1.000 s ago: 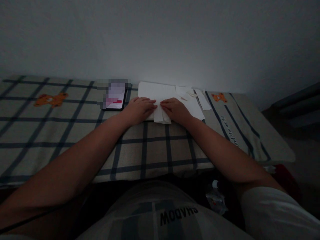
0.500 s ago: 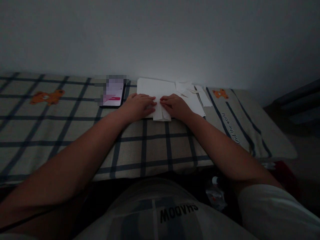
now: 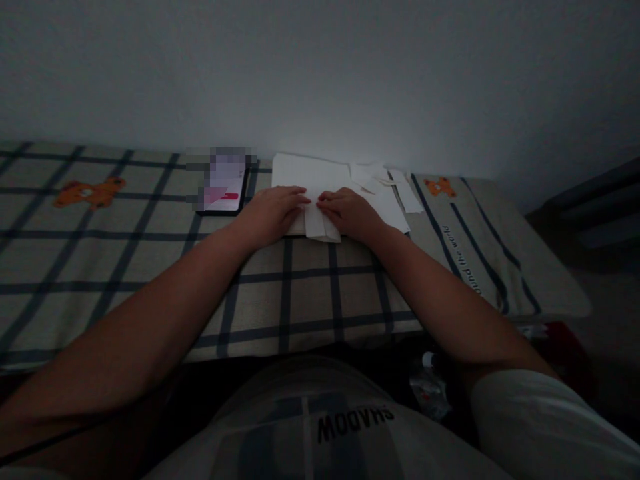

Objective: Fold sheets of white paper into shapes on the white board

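A small folded white paper (image 3: 317, 225) lies on a larger white sheet (image 3: 305, 175) on a checked bedcover (image 3: 150, 253). My left hand (image 3: 273, 210) rests palm down on the folded paper's left side, fingers pressing it flat. On its right side my right hand (image 3: 350, 212) presses down the same way, fingertips nearly meeting those of the left. The paper's near end sticks out between the two hands.
A phone (image 3: 223, 190) with a lit screen lies left of my left hand. Several white paper strips (image 3: 395, 183) lie behind my right hand. The wall runs close behind. The bed's edge drops off at the right, with a bottle (image 3: 430, 387) in the dark below.
Both hands have shifted slightly away from me along the folded paper, fingers sliding over it. The view has tipped a little, so everything sits slightly higher in the picture.
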A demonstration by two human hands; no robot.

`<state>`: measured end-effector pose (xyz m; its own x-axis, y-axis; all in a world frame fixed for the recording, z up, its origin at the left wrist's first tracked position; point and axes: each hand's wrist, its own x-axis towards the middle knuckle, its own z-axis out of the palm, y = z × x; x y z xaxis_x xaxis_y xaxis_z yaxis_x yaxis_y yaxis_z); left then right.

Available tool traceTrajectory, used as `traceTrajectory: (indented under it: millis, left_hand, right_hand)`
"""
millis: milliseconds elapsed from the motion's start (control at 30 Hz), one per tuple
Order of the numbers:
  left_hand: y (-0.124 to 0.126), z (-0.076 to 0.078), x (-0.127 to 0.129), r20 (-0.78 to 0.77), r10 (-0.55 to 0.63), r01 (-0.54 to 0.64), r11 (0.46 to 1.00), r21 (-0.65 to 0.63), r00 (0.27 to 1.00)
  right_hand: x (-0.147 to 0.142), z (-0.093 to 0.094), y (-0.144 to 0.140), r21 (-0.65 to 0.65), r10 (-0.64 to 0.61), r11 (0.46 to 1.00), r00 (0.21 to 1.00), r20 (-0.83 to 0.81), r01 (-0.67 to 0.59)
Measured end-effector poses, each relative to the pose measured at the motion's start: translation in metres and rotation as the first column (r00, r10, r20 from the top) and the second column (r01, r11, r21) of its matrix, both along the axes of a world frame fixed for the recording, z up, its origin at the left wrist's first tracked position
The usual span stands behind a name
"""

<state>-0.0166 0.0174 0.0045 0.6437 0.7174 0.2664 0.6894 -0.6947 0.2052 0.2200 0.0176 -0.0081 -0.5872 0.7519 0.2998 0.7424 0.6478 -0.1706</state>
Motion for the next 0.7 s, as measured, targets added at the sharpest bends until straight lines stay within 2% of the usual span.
traceTrajectory:
  millis: [133,433,600,700]
  left_hand:
    - [-0.001,0.004,-0.001,-0.019,-0.107,0.108,0.992,0.061,0.994]
    - [-0.017,0.008,0.009,-0.133,-0.211,0.214,0.977,0.011,0.969]
    - [-0.019,0.009,0.004,-0.051,-0.173,0.175,0.984,0.026,0.984]
    - [-0.017,0.009,0.004,-0.065,-0.12,0.121,0.993,0.01,0.991]
  right_hand:
    - [-0.001,0.003,0.0,-0.026,-0.003,1.0,1.0,0.024,0.003]
    - [0.0,0.002,0.001,-0.03,0.0,1.0,0.998,0.062,0.002]
    - [0.0,0.003,-0.002,0.003,-0.12,0.993,0.988,0.1,0.12]
    - [0.0,0.002,-0.002,0.008,-0.193,0.981,0.977,0.095,0.193]
